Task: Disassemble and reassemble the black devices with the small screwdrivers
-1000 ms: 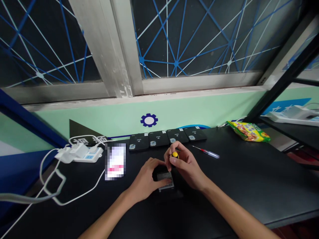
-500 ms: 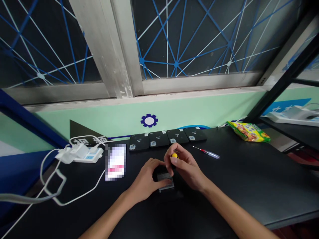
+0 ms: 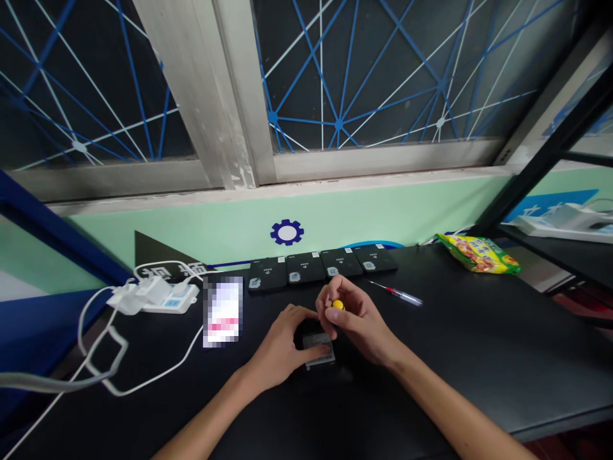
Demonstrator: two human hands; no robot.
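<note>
My left hand (image 3: 282, 348) grips a small dark device with a grey rectangular panel (image 3: 317, 350), lying on the black table (image 3: 215, 409). Its thumb lies across the panel and its fingers curl round the far side. My right hand (image 3: 357, 322) is closed around what looks like a yellow-topped screwdriver (image 3: 338, 305), upright just beyond the panel. Only the round yellow end shows; the shaft and tip are hidden by my fingers, so I cannot tell whether it touches the device.
Several flat black units (image 3: 304, 268) stand in a row along the wall. Right of them lies a screwdriver with a clear handle (image 3: 407, 298). A blurred-out phone (image 3: 223, 312), a white power strip (image 3: 175, 299) with cables, and a yellow-green snack bag (image 3: 479, 254) are also around.
The yellow end of the screwdriver has shifted slightly down and right, with my right fingers moving a little around it. My left hand and the device stay in place.
</note>
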